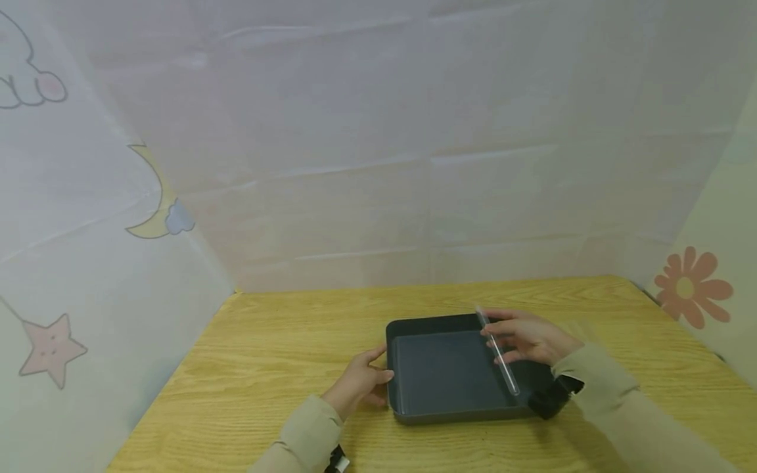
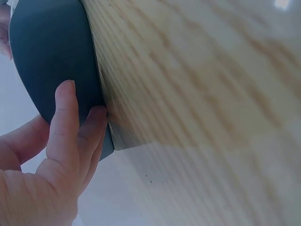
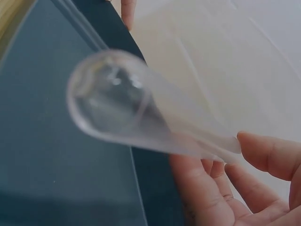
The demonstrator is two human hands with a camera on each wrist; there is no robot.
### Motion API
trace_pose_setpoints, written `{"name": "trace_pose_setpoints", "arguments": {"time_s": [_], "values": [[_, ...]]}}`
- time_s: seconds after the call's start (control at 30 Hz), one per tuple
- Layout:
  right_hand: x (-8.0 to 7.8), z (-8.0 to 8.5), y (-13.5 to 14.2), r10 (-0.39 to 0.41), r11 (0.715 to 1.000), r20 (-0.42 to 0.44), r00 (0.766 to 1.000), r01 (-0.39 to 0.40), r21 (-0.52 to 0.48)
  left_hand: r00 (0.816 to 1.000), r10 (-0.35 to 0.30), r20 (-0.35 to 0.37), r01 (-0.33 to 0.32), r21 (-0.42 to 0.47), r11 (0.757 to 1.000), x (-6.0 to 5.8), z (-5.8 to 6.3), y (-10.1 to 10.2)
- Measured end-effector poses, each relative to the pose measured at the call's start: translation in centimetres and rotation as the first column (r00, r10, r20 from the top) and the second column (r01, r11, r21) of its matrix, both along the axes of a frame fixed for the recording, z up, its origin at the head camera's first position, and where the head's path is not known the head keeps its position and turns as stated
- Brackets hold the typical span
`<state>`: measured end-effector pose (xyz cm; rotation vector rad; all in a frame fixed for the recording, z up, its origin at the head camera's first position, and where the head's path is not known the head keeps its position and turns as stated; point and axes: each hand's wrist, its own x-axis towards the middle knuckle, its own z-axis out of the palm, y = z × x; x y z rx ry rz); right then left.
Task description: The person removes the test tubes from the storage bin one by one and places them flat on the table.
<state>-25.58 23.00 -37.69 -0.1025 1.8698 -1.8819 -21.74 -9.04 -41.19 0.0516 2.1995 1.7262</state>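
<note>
In the head view my left hand (image 1: 362, 380) rests at the left side of a dark grey rectangular tray (image 1: 437, 415). Its extended fingers touch the tray's outer wall (image 2: 56, 52) in the left wrist view. My right hand (image 1: 526, 336) pinches a clear, slim test tube (image 1: 505, 368) near its upper end, above the right part of the tray. The tube tilts, its rounded end (image 3: 106, 101) large and blurred in the right wrist view. Another clear tube (image 3: 77, 21) appears to lie along the tray's left inner edge.
The tray stands on a yellow wood-grain table (image 1: 266, 361). Behind the table hangs a pale, creased sheet (image 1: 384, 164). Printed side panels flank it, with a star (image 1: 53, 351) at left and a flower (image 1: 686, 289) at right.
</note>
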Motion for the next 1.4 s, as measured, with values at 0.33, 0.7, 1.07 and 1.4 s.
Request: {"name": "trace_pose_setpoints", "arguments": {"time_s": [0.33,0.7,1.07,1.4], "values": [[0.5,-0.4,1.6,-0.046,0.997,0.001,0.999,0.046,0.055,1.000,0.018,0.003,-0.018,-0.007,1.000,0.1,0.1,0.0],[0.8,-0.4,3.1,-0.064,0.996,0.005,0.998,0.063,0.060,1.000,0.010,0.004,-0.010,-0.004,1.000,0.2,0.2,0.0],[1.2,-0.3,5.2,-0.055,0.996,0.011,0.998,0.055,0.069,1.000,0.023,0.005,-0.023,-0.008,1.000,0.2,0.2,0.1],[1.4,-0.4,6.7,-0.064,0.997,0.021,0.998,0.063,0.043,1.000,0.016,0.008,-0.016,-0.012,1.000,0.0,0.1,0.1]]}}
